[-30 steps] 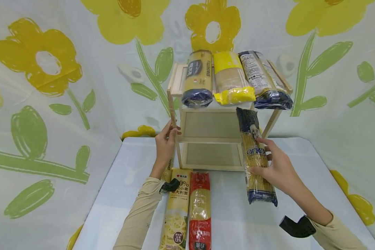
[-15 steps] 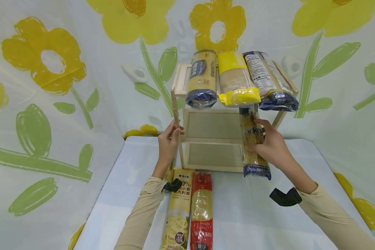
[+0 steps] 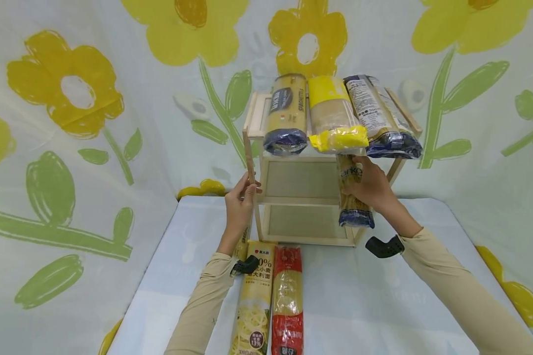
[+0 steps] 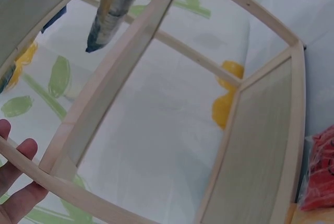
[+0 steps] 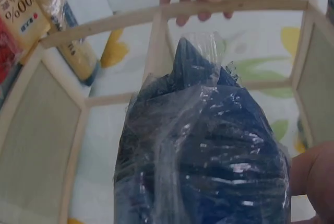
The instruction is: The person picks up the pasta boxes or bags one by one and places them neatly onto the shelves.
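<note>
My right hand [image 3: 373, 185] grips a spaghetti packet [image 3: 355, 214] with dark blue ends round its middle. Its far end runs in under the top tier of a wooden rack [image 3: 299, 201], above the middle shelf. The right wrist view shows the packet's crinkled blue end [image 5: 209, 145] close up, a finger at its side. My left hand [image 3: 240, 204] holds the rack's left front post between thumb and fingers. In the left wrist view, the packet's tip [image 4: 107, 23] hangs inside the frame over the middle shelf [image 4: 117, 72].
On the top tier lie three pasta packets: one blue-ended [image 3: 286, 116], one bright yellow [image 3: 335, 111], one with a printed white label [image 3: 377, 113]. A yellow noodle packet [image 3: 255, 296] and a red one [image 3: 287, 296] lie before the rack. Another packet [image 3: 242, 246] is partly hidden by my left arm.
My right hand has moved the spaghetti packet forward and up from in front of the rack to under its top tier. My left hand stays on the post.
</note>
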`<state>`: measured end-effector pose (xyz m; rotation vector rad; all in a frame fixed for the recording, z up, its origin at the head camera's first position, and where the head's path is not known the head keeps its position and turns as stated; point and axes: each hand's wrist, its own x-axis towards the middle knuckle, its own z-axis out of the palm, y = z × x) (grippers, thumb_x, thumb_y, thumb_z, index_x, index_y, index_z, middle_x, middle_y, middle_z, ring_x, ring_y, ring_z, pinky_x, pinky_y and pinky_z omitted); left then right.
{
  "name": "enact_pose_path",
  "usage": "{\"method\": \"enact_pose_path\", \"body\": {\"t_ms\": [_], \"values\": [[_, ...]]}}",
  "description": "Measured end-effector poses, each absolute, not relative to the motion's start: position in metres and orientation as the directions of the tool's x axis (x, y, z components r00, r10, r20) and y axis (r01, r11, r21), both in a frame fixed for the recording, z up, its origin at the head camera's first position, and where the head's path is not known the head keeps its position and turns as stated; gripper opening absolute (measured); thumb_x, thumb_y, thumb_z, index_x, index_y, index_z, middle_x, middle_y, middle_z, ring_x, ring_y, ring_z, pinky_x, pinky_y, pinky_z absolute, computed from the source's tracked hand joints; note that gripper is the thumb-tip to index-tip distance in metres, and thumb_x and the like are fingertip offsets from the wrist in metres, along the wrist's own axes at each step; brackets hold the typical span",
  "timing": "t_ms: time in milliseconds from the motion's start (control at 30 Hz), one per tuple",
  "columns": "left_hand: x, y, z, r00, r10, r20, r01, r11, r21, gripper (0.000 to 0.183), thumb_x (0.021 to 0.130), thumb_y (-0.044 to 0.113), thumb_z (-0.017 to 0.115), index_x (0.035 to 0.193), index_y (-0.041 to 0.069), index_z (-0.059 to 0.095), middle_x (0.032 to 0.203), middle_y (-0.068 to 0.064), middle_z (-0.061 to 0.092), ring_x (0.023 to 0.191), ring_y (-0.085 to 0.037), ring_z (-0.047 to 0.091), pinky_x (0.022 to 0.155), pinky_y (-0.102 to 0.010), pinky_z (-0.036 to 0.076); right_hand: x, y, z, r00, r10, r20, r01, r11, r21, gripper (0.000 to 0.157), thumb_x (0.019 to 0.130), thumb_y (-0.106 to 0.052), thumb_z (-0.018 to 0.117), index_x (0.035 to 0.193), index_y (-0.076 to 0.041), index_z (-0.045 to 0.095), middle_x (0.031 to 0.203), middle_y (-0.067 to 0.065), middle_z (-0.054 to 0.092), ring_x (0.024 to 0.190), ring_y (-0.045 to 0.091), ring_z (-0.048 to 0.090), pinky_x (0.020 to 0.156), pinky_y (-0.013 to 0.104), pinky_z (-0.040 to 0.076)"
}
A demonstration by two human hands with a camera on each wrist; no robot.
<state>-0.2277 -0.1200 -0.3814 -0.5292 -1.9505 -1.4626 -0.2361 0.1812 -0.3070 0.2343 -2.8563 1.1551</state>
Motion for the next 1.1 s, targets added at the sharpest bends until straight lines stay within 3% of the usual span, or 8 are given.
{"method": "enact_pose_path", "body": {"t_ms": [67, 400, 667, 767, 867, 1000, 1100], "values": [[-0.221, -0.117, -0.374, -0.727, -0.048, 0.685, 0.646, 0.294, 0.705, 0.035, 0.093, -0.008, 0.051, 0.128, -0.013, 0.051, 0.093, -0.027, 0.065, 0.078, -0.042, 0.065, 0.064, -0.054, 0.051, -0.241, 0.183, -0.310, -0.986, -0.129, 0.105, -0.166, 0.700, -0.695, 0.079, 0.077, -0.005, 0.070, 0.141, 0.008, 0.026, 0.127, 0.033, 0.043, 0.097, 0.043, 0.052, 0.083, 0.055, 0.047], [-0.222, -0.115, -0.368, -0.701, -0.038, 0.712, 0.673, 0.293, 0.679, 0.034, 0.092, -0.010, 0.051, 0.126, -0.013, 0.053, 0.093, -0.027, 0.066, 0.076, -0.042, 0.065, 0.064, -0.053, 0.052, -0.266, 0.187, -0.320, -0.994, -0.101, 0.032, -0.101, 0.813, -0.573, 0.069, 0.076, -0.015, 0.066, 0.131, 0.015, 0.035, 0.101, 0.032, 0.054, 0.079, 0.039, 0.056, 0.069, 0.047, 0.049], [-0.221, -0.115, -0.366, -0.704, -0.052, 0.709, 0.663, 0.313, 0.681, 0.033, 0.092, -0.010, 0.051, 0.125, -0.013, 0.054, 0.091, -0.027, 0.066, 0.076, -0.041, 0.066, 0.068, -0.052, 0.053, -0.270, 0.182, -0.317, -0.991, -0.104, -0.080, -0.053, 0.876, -0.480, 0.073, 0.084, -0.018, 0.054, 0.144, 0.011, 0.023, 0.122, 0.038, 0.042, 0.098, 0.044, 0.046, 0.077, 0.056, 0.042], [-0.220, -0.116, -0.367, -0.708, -0.053, 0.704, 0.657, 0.316, 0.685, 0.034, 0.093, -0.008, 0.051, 0.126, -0.012, 0.053, 0.092, -0.027, 0.066, 0.076, -0.041, 0.066, 0.069, -0.051, 0.053, -0.266, 0.178, -0.325, -0.996, -0.084, -0.036, -0.059, 0.894, -0.444, 0.069, 0.087, -0.019, 0.050, 0.145, 0.009, 0.024, 0.118, 0.039, 0.043, 0.098, 0.047, 0.048, 0.074, 0.058, 0.044], [-0.220, -0.116, -0.368, -0.709, -0.056, 0.703, 0.655, 0.316, 0.687, 0.034, 0.093, -0.007, 0.051, 0.127, -0.012, 0.052, 0.092, -0.026, 0.066, 0.076, -0.041, 0.066, 0.069, -0.050, 0.053, -0.259, 0.174, -0.336, -0.994, -0.072, 0.087, -0.102, 0.903, -0.416, 0.060, 0.091, -0.019, 0.049, 0.141, 0.010, 0.031, 0.109, 0.040, 0.047, 0.092, 0.050, 0.051, 0.066, 0.060, 0.047], [-0.221, -0.116, -0.370, -0.708, -0.054, 0.704, 0.656, 0.317, 0.685, 0.034, 0.093, -0.008, 0.051, 0.127, -0.013, 0.052, 0.092, -0.027, 0.066, 0.076, -0.041, 0.066, 0.067, -0.051, 0.053, -0.250, 0.173, -0.349, -0.961, -0.068, 0.266, -0.168, 0.911, -0.376, 0.046, 0.092, -0.016, 0.051, 0.126, 0.014, 0.047, 0.101, 0.039, 0.052, 0.086, 0.051, 0.051, 0.057, 0.060, 0.047], [-0.220, -0.116, -0.371, -0.709, -0.061, 0.703, 0.650, 0.331, 0.684, 0.035, 0.092, -0.010, 0.051, 0.126, -0.014, 0.052, 0.091, -0.027, 0.066, 0.075, -0.041, 0.066, 0.065, -0.051, 0.053, -0.245, 0.174, -0.355, -0.942, -0.083, 0.324, -0.209, 0.903, -0.376, 0.041, 0.090, -0.015, 0.053, 0.117, 0.016, 0.052, 0.097, 0.037, 0.054, 0.082, 0.049, 0.053, 0.054, 0.058, 0.048]]}}
